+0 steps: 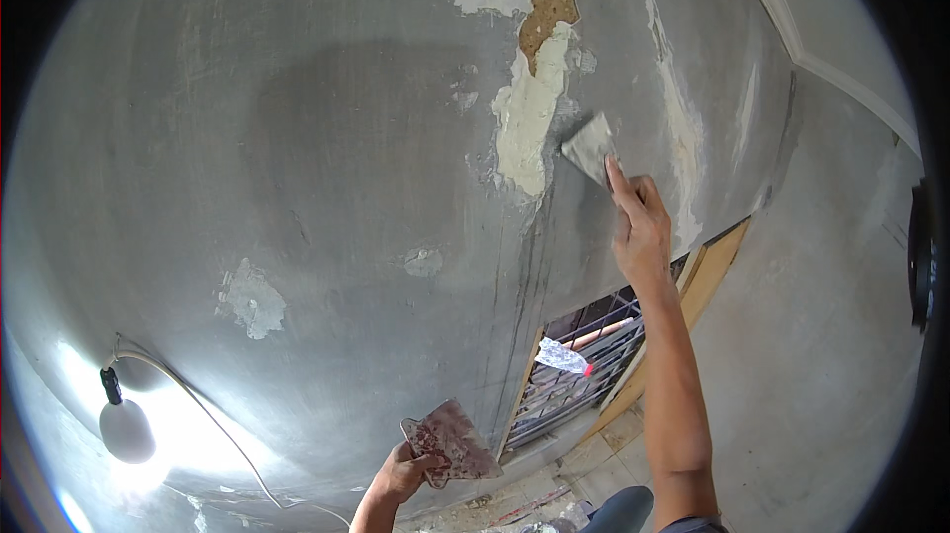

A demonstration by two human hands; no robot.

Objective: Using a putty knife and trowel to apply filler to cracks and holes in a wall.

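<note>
My right hand (638,216) is closed on a putty knife (592,147), whose blade is at the grey wall (376,167) just right of a cream filler patch (524,127); whether it touches cannot be told. An exposed brown strip (547,18) shows above that patch. My left hand (404,474), low in the view, grips a reddish-stained, roughly square metal plate (450,439). Smaller pale patches (252,300) and long streaks of filler (673,117) mark the wall.
A lit bulb (127,429) hangs at lower left, its cord trailing down. A barred opening (579,389) with a wooden frame (703,286) holds a plastic bottle (562,357). My leg (618,513) shows above the littered floor (604,449). A moulding (792,48) runs at top right.
</note>
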